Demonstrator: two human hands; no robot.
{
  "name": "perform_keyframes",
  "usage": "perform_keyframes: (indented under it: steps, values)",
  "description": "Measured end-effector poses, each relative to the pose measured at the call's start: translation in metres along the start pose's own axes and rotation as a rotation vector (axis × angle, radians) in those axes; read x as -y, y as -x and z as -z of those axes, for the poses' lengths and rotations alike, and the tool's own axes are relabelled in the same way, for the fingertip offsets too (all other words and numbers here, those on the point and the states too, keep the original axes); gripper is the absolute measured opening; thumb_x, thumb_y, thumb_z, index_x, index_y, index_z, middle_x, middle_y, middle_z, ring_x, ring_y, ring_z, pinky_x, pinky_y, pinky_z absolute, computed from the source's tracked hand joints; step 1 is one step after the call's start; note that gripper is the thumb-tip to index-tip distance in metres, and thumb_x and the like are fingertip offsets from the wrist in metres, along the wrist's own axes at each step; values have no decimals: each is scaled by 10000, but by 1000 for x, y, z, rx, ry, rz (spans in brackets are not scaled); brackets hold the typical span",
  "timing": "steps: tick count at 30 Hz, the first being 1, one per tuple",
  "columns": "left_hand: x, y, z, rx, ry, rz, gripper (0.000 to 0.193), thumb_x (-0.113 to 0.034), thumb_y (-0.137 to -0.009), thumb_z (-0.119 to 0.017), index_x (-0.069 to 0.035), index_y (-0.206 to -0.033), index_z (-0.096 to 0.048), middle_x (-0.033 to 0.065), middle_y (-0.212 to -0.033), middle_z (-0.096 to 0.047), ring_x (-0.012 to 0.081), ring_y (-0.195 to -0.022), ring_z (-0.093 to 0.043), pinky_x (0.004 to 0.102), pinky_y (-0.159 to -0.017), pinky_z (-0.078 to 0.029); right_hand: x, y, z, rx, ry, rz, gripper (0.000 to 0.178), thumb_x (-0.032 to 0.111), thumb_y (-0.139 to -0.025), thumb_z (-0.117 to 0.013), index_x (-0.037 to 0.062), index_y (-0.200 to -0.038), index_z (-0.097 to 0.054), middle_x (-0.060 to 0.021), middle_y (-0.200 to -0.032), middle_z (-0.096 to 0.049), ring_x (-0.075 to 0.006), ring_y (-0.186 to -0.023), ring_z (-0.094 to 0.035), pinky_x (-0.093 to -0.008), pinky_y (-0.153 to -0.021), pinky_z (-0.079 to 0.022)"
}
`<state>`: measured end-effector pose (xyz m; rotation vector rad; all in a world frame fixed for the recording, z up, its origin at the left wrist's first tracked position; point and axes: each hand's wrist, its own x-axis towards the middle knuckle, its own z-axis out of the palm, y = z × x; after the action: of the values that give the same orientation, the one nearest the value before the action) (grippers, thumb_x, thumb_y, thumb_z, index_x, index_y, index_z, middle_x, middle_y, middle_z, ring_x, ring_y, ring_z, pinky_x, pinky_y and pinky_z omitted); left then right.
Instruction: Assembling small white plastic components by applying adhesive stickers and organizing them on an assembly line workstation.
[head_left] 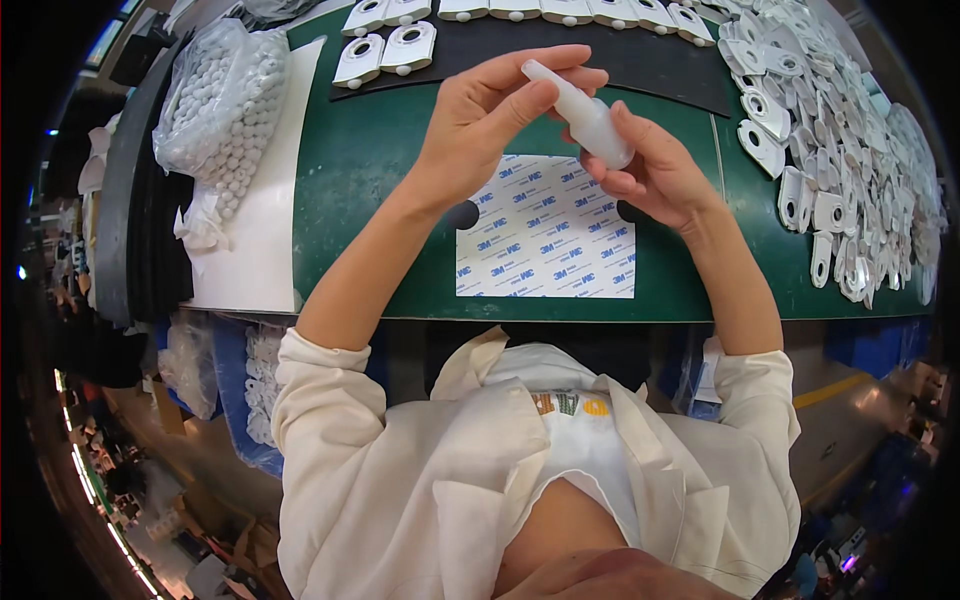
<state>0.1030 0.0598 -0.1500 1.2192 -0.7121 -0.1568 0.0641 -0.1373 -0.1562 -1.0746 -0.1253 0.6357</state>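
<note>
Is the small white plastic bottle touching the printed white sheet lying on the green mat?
Apart. The head view shows the small white plastic bottle held up in both hands, left hand and right hand, above the printed white sheet.

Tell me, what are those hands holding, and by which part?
A small translucent white bottle: the right hand grips its body, and the left hand pinches its narrow tip.

Green desk: bag of white beads upper left, white backing sheet centre, black strip with white plastic parts top, loose pile of parts right
</note>
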Motion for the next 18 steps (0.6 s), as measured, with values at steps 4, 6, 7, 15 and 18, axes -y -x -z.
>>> perform_keyframes:
  steps: [4,6,7,15,18]
  values:
    - [13,10,1,-101,-28,-32,262,-184,-920,-531,-10,-1106,-595,126,-1026,-652,159,-909,-622,267,-822,-494,-2,-1,10,-38,70,61,424,369,-917,-521,-4,-1117,-540,-50,-767,-600,-45,-531,-470,-170,-517,-378]
    - [14,12,3,-165,-101,-35,266,-209,-917,-541,-2,-1074,-600,128,-1018,-652,162,-903,-623,271,-834,-490,-9,0,0,-200,555,341,382,311,-879,-588,8,-1110,-560,-55,-808,-619,-79,-592,-528,-190,-569,-417]
    - [12,14,1,-326,12,33,268,-237,-912,-548,1,-1023,-605,128,-991,-654,165,-889,-626,274,-833,-489,-12,0,-3,-360,1042,623,358,253,-841,-655,21,-1104,-580,-60,-848,-638,-112,-652,-587,-209,-620,-457]
    - [12,12,26,-624,109,43,300,-304,-823,-664,-13,-879,-620,87,-809,-646,187,-800,-651,257,-756,-492,16,12,9,-271,937,485,261,110,-705,-755,63,-931,-633,-41,-893,-638,-118,-795,-612,-236,-715,-495]
    - [18,14,23,-611,92,72,306,-310,-813,-678,-19,-879,-609,78,-794,-646,176,-782,-654,259,-756,-492,15,11,8,-219,964,432,304,148,-686,-775,56,-934,-627,-40,-859,-641,-107,-759,-608,-222,-671,-486]
